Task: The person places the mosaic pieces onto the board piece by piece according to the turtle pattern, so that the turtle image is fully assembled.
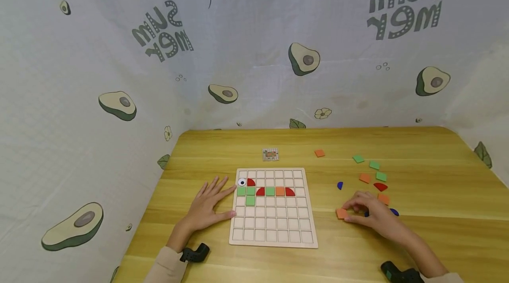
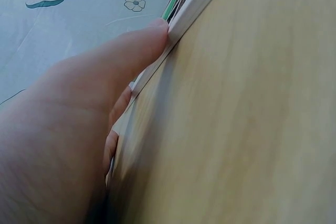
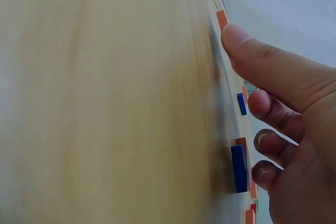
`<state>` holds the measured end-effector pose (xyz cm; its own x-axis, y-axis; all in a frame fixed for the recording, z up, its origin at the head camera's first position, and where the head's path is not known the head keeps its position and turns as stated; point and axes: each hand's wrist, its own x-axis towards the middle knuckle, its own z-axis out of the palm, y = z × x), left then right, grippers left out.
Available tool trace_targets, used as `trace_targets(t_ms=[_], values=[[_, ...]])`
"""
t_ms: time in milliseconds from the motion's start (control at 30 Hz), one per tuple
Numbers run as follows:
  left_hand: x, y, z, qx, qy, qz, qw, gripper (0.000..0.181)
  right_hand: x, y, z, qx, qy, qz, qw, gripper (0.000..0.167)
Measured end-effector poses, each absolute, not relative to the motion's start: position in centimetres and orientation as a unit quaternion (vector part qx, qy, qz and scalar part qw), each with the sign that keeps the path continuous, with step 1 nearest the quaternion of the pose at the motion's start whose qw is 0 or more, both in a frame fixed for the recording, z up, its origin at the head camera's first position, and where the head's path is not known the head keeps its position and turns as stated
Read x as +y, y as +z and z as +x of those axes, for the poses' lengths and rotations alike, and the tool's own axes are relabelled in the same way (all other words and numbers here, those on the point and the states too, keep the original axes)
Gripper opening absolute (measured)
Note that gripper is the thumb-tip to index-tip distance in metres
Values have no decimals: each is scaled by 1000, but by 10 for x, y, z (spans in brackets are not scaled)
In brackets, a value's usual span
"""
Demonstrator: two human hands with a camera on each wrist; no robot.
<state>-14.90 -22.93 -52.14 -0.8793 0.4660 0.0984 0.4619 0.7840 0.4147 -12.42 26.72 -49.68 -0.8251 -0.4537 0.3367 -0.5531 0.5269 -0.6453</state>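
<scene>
Head, board: the square grid board (image 1: 278,223) lies on the wooden table (image 1: 207,146); an eye tile (image 1: 242,182), plus red, green and orange pieces, fill some of its upper-left and middle cells.
Head, left hand: the left hand (image 1: 207,205) has its fingers spread wide, thumb and forefinger at the board's left edge.
Head, right hand: the right hand (image 1: 371,214) pinches an orange tile (image 1: 341,213) right of the board, well apart from it.
Head, loose pieces: green tiles (image 1: 374,165), a red wedge (image 1: 380,186), other orange squares (image 1: 320,153) and blue half-rounds (image 1: 339,185) lie scattered beyond and beside that hand.
Head, card: a small picture card (image 1: 270,154) lies past the board's far edge.
Left wrist, thumb: its tip touches the board's edge.
Right wrist, grip: the thumb presses the orange tile; three other fingers curl near two blue pieces.
</scene>
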Motion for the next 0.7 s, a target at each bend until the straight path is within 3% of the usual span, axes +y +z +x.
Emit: trace_targets(t_ms=[500,700], values=[[-230,-520,-148,942,224,249,0,78,241,-477,-126,-872,445,203,12,18],[-230,-521,-148,942,224,251,-7,78,228,-475,-131,-867,447,218,28,18]])
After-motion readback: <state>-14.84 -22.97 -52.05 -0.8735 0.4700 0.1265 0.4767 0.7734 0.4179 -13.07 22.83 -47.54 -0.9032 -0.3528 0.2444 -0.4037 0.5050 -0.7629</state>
